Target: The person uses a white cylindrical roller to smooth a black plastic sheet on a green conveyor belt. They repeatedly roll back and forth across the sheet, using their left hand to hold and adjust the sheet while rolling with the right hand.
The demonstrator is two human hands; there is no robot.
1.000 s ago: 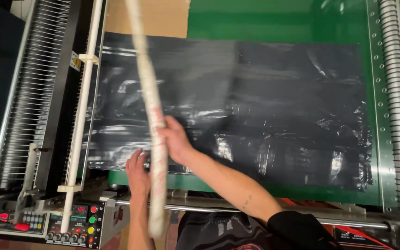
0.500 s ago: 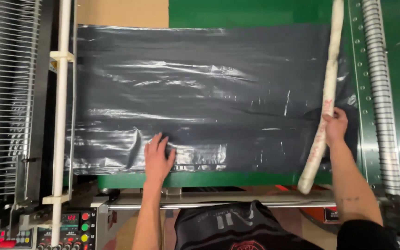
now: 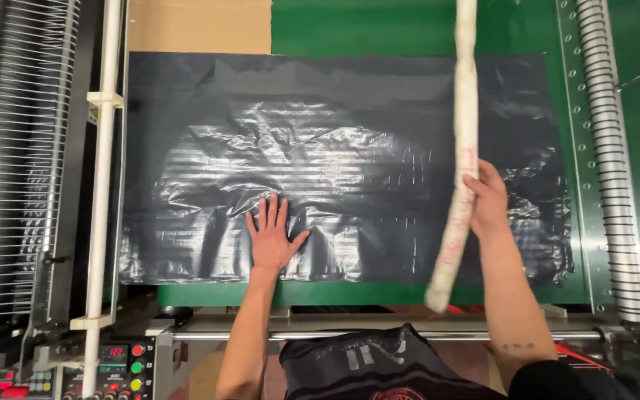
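A large black plastic sheet (image 3: 350, 155) lies spread flat on a green machine table (image 3: 379, 26). My left hand (image 3: 272, 237) presses palm-down on the sheet's near edge, fingers spread. My right hand (image 3: 487, 200) grips a long off-white padded stick (image 3: 462, 148), which lies across the right part of the sheet, running from the far edge to past the near edge. The sheet is wrinkled and shiny around both hands.
A white bar (image 3: 101, 185) and a rack of thin metal rods (image 3: 16, 163) run along the left side. A coiled spring roller (image 3: 605, 163) runs along the right. A control panel with coloured buttons (image 3: 124, 367) sits near left. Brown cardboard (image 3: 198, 26) lies at the far edge.
My right hand carried the stick from the left side of the sheet to the right, then slightly back left. My left hand stays flat on the near edge. The view shifted.
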